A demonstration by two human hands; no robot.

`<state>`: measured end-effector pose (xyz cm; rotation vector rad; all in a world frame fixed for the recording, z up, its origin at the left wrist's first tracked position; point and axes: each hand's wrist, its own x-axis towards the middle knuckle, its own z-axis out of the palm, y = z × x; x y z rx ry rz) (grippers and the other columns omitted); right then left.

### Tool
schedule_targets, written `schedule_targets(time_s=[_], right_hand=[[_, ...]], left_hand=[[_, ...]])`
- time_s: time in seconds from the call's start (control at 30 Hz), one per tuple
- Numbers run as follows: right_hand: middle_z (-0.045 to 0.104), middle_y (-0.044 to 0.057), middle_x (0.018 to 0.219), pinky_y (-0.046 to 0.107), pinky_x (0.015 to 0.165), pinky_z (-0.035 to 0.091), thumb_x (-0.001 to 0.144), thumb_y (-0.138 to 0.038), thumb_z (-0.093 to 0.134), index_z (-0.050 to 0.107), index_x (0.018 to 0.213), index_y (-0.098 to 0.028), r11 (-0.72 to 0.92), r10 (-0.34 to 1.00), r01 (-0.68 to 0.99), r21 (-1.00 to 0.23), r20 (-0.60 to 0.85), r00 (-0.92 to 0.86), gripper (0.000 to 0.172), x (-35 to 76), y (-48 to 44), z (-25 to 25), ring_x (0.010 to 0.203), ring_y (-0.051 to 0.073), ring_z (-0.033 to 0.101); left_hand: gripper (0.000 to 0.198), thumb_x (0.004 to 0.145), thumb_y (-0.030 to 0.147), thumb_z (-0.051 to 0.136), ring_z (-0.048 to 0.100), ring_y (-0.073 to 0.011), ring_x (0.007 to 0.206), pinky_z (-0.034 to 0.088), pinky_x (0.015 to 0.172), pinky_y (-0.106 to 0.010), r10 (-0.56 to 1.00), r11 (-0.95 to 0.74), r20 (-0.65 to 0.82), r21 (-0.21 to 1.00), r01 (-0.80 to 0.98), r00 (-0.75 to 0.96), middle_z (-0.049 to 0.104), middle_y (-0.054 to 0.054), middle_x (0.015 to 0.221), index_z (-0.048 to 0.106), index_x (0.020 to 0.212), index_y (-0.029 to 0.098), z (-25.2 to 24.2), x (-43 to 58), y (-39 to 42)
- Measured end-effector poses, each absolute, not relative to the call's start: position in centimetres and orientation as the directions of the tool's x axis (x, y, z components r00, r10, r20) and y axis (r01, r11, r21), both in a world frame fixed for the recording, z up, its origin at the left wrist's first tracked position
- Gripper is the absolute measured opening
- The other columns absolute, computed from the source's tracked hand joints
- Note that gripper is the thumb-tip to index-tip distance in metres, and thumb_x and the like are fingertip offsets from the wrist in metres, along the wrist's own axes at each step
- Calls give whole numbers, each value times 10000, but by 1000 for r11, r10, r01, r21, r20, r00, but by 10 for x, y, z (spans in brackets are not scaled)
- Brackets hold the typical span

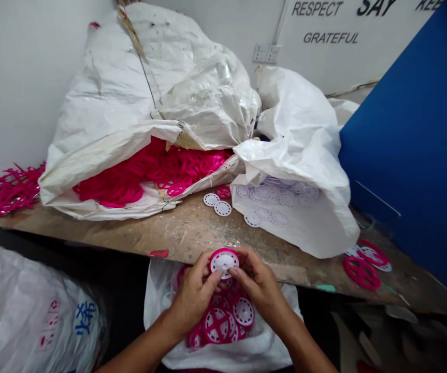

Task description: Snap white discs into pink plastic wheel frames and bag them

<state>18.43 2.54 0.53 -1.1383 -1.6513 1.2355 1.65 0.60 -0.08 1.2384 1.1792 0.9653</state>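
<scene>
Between my two hands is a plastic wheel, a white slotted disc set in a pink rim (224, 264). My left hand (197, 287) grips its left side, thumb on the white face. From the right, my right hand (260, 285) pinches the same wheel, its thumb near the hub. Below them, an open white sack (270, 346) holds several pink-and-white wheels (217, 325). Ahead on the bench lie two white discs (222, 208) beside a pink spoked ring (223, 192).
A large white sack (106, 93) spills pink rings (161, 166) at the back left. Another sack (301, 124) holds white discs (270, 192). Pink rings (362, 273) lie on the right of the bench (138, 235), beside a blue panel (409, 140). A printed sack (25, 305) stands at lower left.
</scene>
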Motion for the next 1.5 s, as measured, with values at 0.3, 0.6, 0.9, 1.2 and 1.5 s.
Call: schedule_targets(time_s=[0.3, 0.6, 0.9, 1.2, 1.5], right_hand=[[674, 65, 957, 327, 742, 486, 842, -411, 537, 639, 1046, -207, 268, 959, 599, -755, 148, -242, 306, 215, 83, 10, 835, 208, 627], [611, 100, 1154, 362, 694, 471, 871, -400, 464, 640, 1146, -214, 207, 941, 956, -208, 309, -137, 376, 228, 147, -26, 879, 244, 620], [672, 81, 915, 350, 748, 447, 907, -412, 452, 697, 944, -189, 308, 745, 872, -379, 666, 26, 333, 223, 117, 2, 843, 213, 617], [703, 43, 968, 363, 746, 472, 846, -226, 582, 713, 966, -291, 680, 668, 627, -380, 674, -316, 189, 167, 58, 26, 853, 199, 620], [684, 68, 983, 291, 752, 503, 892, -276, 489, 672, 1063, -230, 479, 877, 504, -719, 417, -239, 254, 173, 59, 25, 895, 183, 639]], left_hand=[[310, 782, 338, 617, 649, -197, 752, 480, 649, -255, 950, -59, -63, 925, 375, 305, 702, -42, 857, 646, 1069, 226, 35, -51, 40], [187, 769, 212, 598, 585, -215, 925, 422, 862, -333, 937, -224, 346, 702, 677, -49, 665, -66, 967, 667, 941, 187, 35, -113, 174], [65, 765, 230, 592, 570, -194, 964, 444, 850, -317, 933, -227, 323, 868, 441, -156, 616, -44, 908, 581, 745, 169, 33, -94, 151], [284, 785, 264, 661, 651, -132, 799, 538, 750, -273, 931, 364, -304, 701, -614, 205, 657, -64, 1009, 566, 1037, 174, 30, -15, 47], [303, 823, 293, 576, 635, -214, 967, 500, 834, -315, 988, 79, -64, 991, -105, 144, 679, -73, 1079, 616, 1108, 200, 18, -2, 38]])
